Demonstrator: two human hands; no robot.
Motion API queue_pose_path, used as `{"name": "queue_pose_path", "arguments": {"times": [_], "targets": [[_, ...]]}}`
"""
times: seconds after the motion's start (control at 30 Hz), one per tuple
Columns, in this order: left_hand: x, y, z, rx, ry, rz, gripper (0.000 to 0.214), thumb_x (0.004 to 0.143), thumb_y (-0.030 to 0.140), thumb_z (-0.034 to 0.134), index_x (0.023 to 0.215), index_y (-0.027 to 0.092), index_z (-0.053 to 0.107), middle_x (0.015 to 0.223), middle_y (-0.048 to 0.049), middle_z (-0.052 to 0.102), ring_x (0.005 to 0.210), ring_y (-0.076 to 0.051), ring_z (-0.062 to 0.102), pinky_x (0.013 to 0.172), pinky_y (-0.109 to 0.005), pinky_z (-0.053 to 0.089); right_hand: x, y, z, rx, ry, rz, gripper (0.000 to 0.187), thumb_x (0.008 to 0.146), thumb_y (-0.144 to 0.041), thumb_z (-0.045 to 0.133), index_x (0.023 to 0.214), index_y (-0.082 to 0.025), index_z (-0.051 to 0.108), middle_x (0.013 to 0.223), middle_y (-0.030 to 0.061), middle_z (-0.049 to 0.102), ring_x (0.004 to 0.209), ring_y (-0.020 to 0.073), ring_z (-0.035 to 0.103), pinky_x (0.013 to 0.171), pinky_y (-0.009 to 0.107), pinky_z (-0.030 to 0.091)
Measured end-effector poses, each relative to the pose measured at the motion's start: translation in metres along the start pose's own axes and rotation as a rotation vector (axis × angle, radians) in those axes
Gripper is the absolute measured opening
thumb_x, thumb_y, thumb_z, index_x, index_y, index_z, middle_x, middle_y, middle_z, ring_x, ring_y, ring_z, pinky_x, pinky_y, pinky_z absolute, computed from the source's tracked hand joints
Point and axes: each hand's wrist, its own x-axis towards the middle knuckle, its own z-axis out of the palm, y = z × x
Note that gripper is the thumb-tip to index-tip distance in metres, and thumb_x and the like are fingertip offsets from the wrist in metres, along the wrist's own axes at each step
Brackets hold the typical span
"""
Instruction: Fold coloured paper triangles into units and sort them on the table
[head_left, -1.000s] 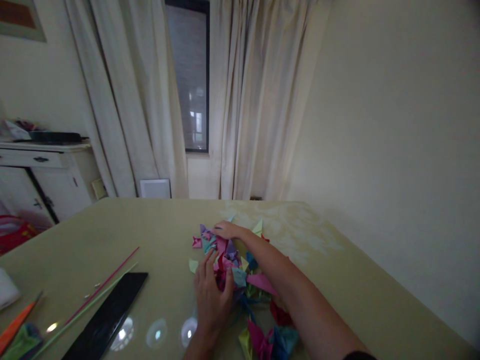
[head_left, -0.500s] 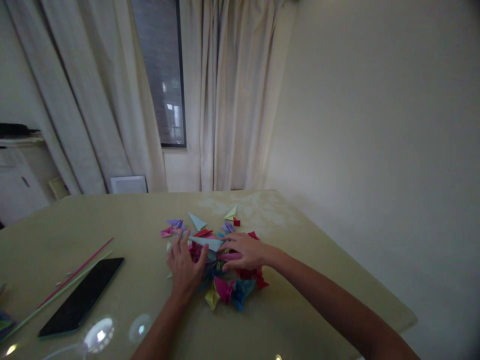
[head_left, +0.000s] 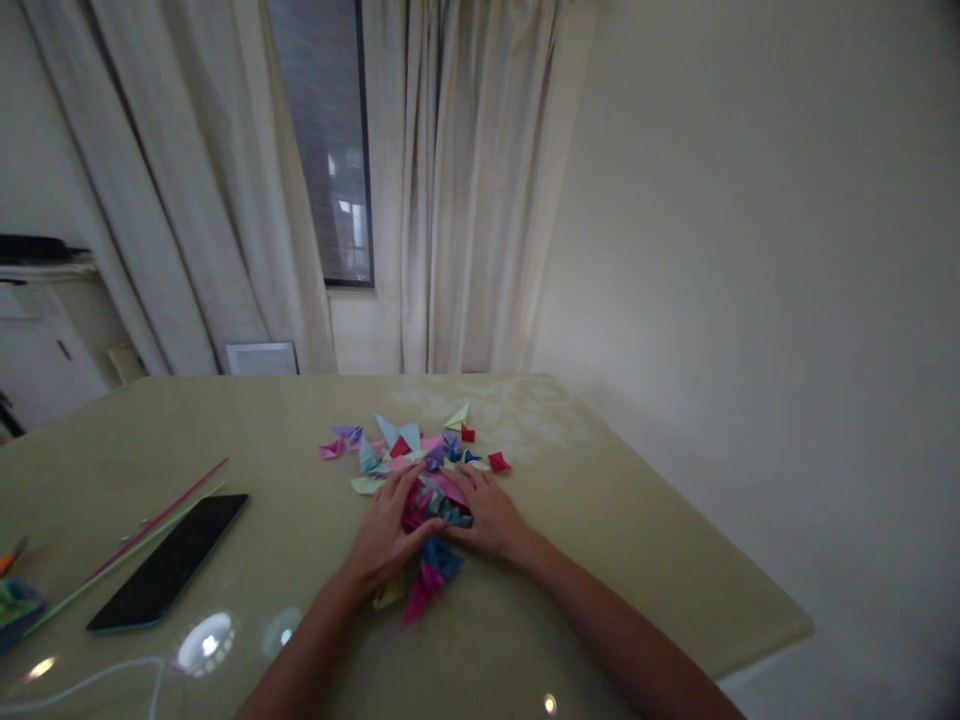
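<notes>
A heap of colourful folded-paper origami pieces (head_left: pixel 444 500) lies on the table, in pink, blue, red and pale green. My left hand (head_left: pixel 390 530) rests against its left side, fingers stretched forward and thumb pointing inward. On the right side, my right hand (head_left: pixel 487 510) curves around the heap with its fingers extended. Both thumbs nearly meet at the near side. A magenta folded piece (head_left: pixel 424 592) and a yellow one (head_left: pixel 388 592) stick out below my hands. Beyond the fingertips are scattered a pale blue piece (head_left: pixel 397 432), a red piece (head_left: pixel 499 462) and several others.
A black phone (head_left: pixel 172 562) lies on the left of the table (head_left: pixel 637 560), beside a pink thin stick (head_left: pixel 161 518) and a pale green one (head_left: pixel 67 602). A white cable (head_left: pixel 90 682) runs at the lower left. The wall (head_left: pixel 750 300) borders the table's right side.
My hands have drawn closer together around the heap, squeezing it narrower. My right hand has swung inward from the right, and the red pieces there have shifted in. The view has shifted slightly.
</notes>
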Motion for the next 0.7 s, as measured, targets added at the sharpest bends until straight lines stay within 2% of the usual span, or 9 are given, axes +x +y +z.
{"name": "queue_pose_path", "arguments": {"times": [0.1, 0.2, 0.27, 0.33, 0.4, 0.5, 0.57, 0.7], "targets": [[-0.003, 0.002, 0.003, 0.045, -0.003, 0.004, 0.084, 0.083, 0.055, 0.077, 0.156, 0.027, 0.045, 0.149, -0.0147, 0.054, 0.137, -0.036, 0.053, 0.114, -0.056, 0.046, 0.026, -0.006, 0.013, 0.083, 0.144, -0.042, 0.071, 0.085, -0.045, 0.081, 0.148, -0.023, 0.057, 0.145, 0.0134, 0.060, 0.134, 0.0337, 0.051, 0.116, 0.049, 0.040], [-0.003, -0.003, 0.003, 0.036, 0.057, -0.050, 0.062, 0.089, 0.045, 0.071, 0.145, 0.024, 0.055, 0.136, -0.0132, 0.061, 0.127, -0.034, 0.060, 0.109, -0.055, 0.050, 0.035, -0.009, 0.017, 0.284, 0.282, -0.067, 0.044, 0.088, -0.030, 0.078, 0.129, -0.021, 0.068, 0.126, 0.0109, 0.068, 0.119, 0.0276, 0.061, 0.107, 0.042, 0.048], [0.000, -0.009, 0.000, -0.008, 0.097, -0.079, 0.048, 0.093, 0.040, 0.064, 0.137, 0.022, 0.058, 0.131, -0.0124, 0.064, 0.122, -0.031, 0.063, 0.105, -0.052, 0.053, 0.031, -0.008, 0.014, 0.423, 0.343, -0.088, 0.036, 0.091, -0.027, 0.074, 0.126, -0.021, 0.068, 0.123, 0.0094, 0.069, 0.115, 0.0251, 0.064, 0.105, 0.039, 0.050], [0.003, -0.014, -0.005, -0.042, 0.143, -0.114, 0.044, 0.095, 0.039, 0.060, 0.134, 0.021, 0.058, 0.128, -0.0119, 0.066, 0.118, -0.030, 0.065, 0.102, -0.049, 0.054, 0.023, -0.003, 0.009, 0.503, 0.362, -0.107, 0.035, 0.094, -0.029, 0.072, 0.129, -0.024, 0.067, 0.125, 0.0086, 0.069, 0.118, 0.0250, 0.064, 0.106, 0.040, 0.049], [0.005, -0.017, -0.012, -0.055, 0.202, -0.161, 0.044, 0.095, 0.043, 0.058, 0.133, 0.021, 0.058, 0.128, -0.0118, 0.067, 0.114, -0.029, 0.067, 0.099, -0.048, 0.056, 0.014, 0.004, 0.005, 0.553, 0.367, -0.062, 0.037, 0.095, -0.033, 0.072, 0.131, -0.025, 0.066, 0.126, 0.0089, 0.070, 0.117, 0.0253, 0.066, 0.102, 0.039, 0.053], [0.007, -0.016, -0.022, 0.007, 0.297, -0.230, 0.046, 0.095, 0.049, 0.057, 0.130, 0.020, 0.061, 0.125, -0.0121, 0.066, 0.112, -0.029, 0.067, 0.099, -0.047, 0.055, 0.004, 0.013, 0.001, 0.646, 0.383, 0.089, 0.040, 0.097, -0.038, 0.069, 0.133, -0.024, 0.062, 0.126, 0.0099, 0.071, 0.105, 0.0237, 0.070, 0.078, 0.032, 0.058], [0.006, -0.013, -0.027, 0.140, 0.340, -0.242, 0.046, 0.095, 0.050, 0.056, 0.128, 0.020, 0.064, 0.125, -0.0132, 0.065, 0.114, -0.032, 0.065, 0.103, -0.053, 0.052, 0.002, 0.016, -0.002, 0.684, 0.413, 0.154, 0.042, 0.097, -0.041, 0.067, 0.135, -0.024, 0.059, 0.128, 0.0107, 0.070, 0.103, 0.0230, 0.071, 0.069, 0.029, 0.057], [0.002, 0.003, -0.033, 0.417, 0.370, -0.234, 0.042, 0.096, 0.046, 0.051, 0.124, 0.021, 0.069, 0.140, -0.0167, 0.058, 0.131, -0.040, 0.054, 0.113, -0.066, 0.038, 0.005, 0.030, -0.013, 0.615, 0.511, 0.198, 0.046, 0.097, -0.044, 0.066, 0.137, -0.023, 0.058, 0.124, 0.0118, 0.070, 0.106, 0.0240, 0.070, 0.074, 0.030, 0.058]]}}
